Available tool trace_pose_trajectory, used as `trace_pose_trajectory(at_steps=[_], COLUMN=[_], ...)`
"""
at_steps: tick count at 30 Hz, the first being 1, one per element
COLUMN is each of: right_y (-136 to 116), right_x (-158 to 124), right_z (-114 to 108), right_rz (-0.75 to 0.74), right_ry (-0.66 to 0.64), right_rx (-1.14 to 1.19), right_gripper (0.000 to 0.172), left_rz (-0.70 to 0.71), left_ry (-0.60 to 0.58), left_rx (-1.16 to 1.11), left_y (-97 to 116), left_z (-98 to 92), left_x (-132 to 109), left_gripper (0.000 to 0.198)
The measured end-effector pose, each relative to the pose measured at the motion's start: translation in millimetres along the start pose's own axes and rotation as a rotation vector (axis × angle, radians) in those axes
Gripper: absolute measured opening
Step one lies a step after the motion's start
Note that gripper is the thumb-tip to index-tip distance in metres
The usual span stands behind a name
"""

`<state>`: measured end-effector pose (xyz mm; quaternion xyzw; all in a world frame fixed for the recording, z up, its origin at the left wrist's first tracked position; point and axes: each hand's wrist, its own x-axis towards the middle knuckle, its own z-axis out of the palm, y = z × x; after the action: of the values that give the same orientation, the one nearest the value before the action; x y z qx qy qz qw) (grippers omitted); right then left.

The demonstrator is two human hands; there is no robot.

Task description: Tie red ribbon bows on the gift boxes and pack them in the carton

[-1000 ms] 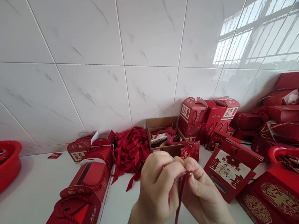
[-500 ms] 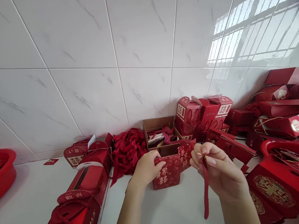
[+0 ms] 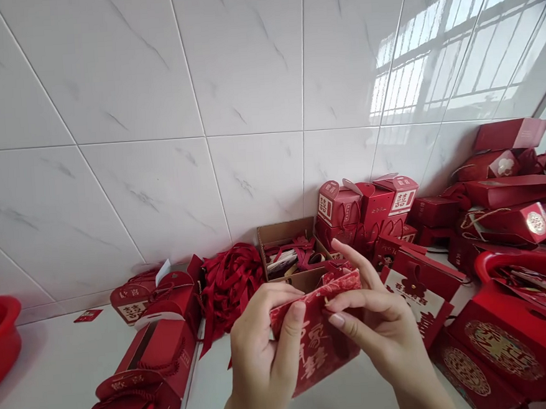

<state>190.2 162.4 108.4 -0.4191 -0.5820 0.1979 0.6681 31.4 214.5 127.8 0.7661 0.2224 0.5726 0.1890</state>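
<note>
My left hand [image 3: 269, 348] is closed on the upper left edge of a red paper gift bag [image 3: 318, 344] with pale gold lettering, thumb in front and fingers behind. The bag is lifted and tilted over the white tabletop. At its upper right front, my right hand [image 3: 375, 322] pinches a small gold-coloured tip of a ribbon between thumb and forefinger, close against the paper. Another finger points upward. Most of the ribbon is hidden by the hand and bag. Just behind, a cardboard box [image 3: 287, 231] holds ribbons and papers, beside a heap of loose red ribbons [image 3: 234, 282].
Red gift boxes [image 3: 148, 356] line the left side. More boxes [image 3: 367, 207] are stacked by the tiled wall [image 3: 256, 168]. At right lie large red boxes [image 3: 502, 344] and a red plastic basin [image 3: 483, 267]. Another red basin [image 3: 2, 348] stands far left.
The gift bag has risen from the table and tilted. My right hand has moved left with the ribbon to the bag's front. The view has shifted slightly right.
</note>
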Motion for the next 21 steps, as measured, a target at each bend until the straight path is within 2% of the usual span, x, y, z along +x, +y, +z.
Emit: trace_pose_trajectory(at_steps=[8,12,15,17,19,20,21], right_y=[-0.5,1.1,2.9,4.0,5.1,5.7,6.4], right_x=[-0.9,0.0,-0.8,-0.9,0.1,0.9,1.9], right_z=[-2.0,-4.1,-2.1,-0.3,0.5,0.5,0.4], right_rz=[-0.007,-0.044,-0.095,-0.125,-0.109,-0.086,-0.067], right_ry=[-0.038,-0.051,-0.025,0.031,0.055,0.034,0.004], right_rx=[0.020,-0.011,-0.023,0.051,0.137,0.157,0.159], right_gripper=[0.013,0.017,0.016,0.023,0.043,0.047,0.045], left_rz=[0.147,0.187,0.207,0.240,0.275,0.287,0.296], left_ry=[-0.074,-0.068,-0.067,-0.054,-0.039,-0.030,-0.019], left_rx=[0.011,0.017,0.010,-0.007,-0.025,-0.023,-0.010], left_y=[-2.8,-4.7,-5.7,-7.1,-8.8,-9.6,-10.1], left_z=[0.3,-0.4,1.2,3.1,5.5,7.0,8.5], left_x=[2.1,1.7,1.1,0.6,0.2,0.0,-0.2], left_gripper=[0.011,0.010,0.008,0.004,0.015,0.024,0.031])
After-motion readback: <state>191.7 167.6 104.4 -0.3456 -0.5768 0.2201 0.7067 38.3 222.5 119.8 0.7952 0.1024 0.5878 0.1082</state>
